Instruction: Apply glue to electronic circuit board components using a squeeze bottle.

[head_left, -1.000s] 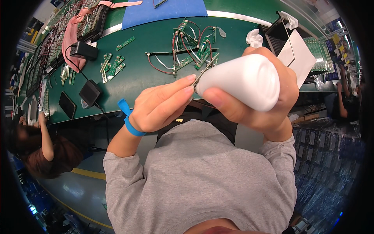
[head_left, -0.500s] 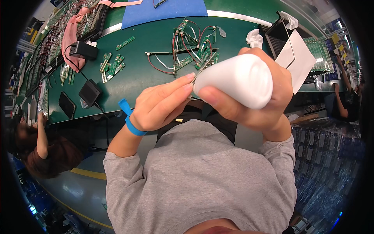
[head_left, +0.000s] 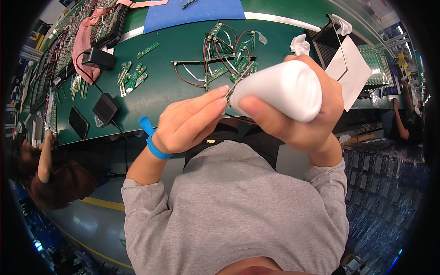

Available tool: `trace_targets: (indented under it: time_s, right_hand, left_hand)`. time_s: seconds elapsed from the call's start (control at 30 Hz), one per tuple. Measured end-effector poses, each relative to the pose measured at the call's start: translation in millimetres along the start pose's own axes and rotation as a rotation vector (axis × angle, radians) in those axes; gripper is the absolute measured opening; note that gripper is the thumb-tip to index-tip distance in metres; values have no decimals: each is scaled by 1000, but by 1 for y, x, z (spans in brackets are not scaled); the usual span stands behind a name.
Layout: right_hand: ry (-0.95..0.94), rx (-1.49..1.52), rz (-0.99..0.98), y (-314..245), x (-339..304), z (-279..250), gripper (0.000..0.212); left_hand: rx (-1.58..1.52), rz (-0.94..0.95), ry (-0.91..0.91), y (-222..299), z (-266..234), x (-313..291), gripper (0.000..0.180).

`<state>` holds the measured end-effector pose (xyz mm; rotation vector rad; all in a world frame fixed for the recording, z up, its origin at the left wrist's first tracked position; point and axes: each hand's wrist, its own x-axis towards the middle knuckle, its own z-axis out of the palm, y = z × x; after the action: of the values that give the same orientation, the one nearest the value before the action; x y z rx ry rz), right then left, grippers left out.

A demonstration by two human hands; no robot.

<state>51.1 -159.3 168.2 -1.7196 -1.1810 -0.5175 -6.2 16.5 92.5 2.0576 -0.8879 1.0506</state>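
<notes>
My right hand (head_left: 316,103) is wrapped round a white plastic bottle (head_left: 279,89), tilted with its broad end toward me and its narrow end by my left fingertips. My left hand (head_left: 192,120), a blue band at its wrist, pinches the near end of a narrow circuit board strip (head_left: 239,81), seen edge-on. The bottle's narrow end meets or nearly meets this strip; its tip is hidden. Just beyond lies a cluster of green circuit boards (head_left: 220,57) joined by red and white wires.
Loose green boards (head_left: 133,78) lie left on the green table (head_left: 160,96), near a black adapter (head_left: 106,109) and a flat black device (head_left: 79,123). A blue mat (head_left: 195,16) is at the back. Stacked boards (head_left: 373,64) and a black rack (head_left: 325,41) stand right. Other people sit at both sides.
The bottle and my right hand have shifted slightly, the bottle's broad end a little up. My left hand stays in place. The person at the left has moved an arm slightly.
</notes>
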Motion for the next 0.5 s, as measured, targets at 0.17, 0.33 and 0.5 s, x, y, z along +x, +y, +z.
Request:
trace_targets:
  time_s: [0.17,0.33,0.5]
  right_hand:
    - [6,58,113,-2,-1,1,30]
    - [26,87,196,2,-3,-4,25]
    - [251,487,552,19,-13,-26,25]
  left_hand:
    - [-8,-2,1,1,0,-2,37]
    - [6,0,-4,-1,0,-3,38]
    - [-64,-68,3,-5,-2,-5,40]
